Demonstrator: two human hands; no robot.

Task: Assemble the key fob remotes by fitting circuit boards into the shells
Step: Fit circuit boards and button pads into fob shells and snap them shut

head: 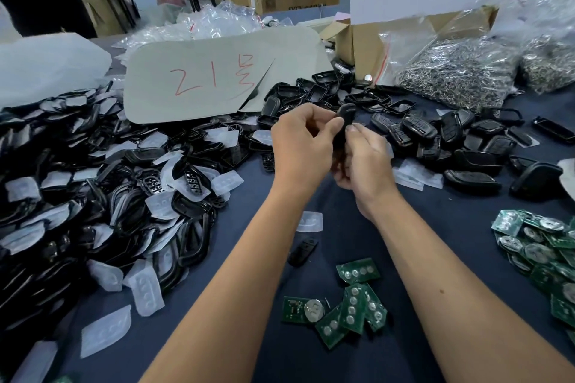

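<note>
While both hands meet, curled fingers [334, 127] pinch a black shell [344, 121] between them.

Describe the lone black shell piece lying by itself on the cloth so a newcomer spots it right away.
Start at the person's left forearm crossing the dark blue tablecloth. Just right of it, on bare cloth, lies one small black shell piece, below a single translucent button pad and above the near cluster of green circuit boards. Unlike the heaped shells on either side, it lies alone, touching nothing.
</note>
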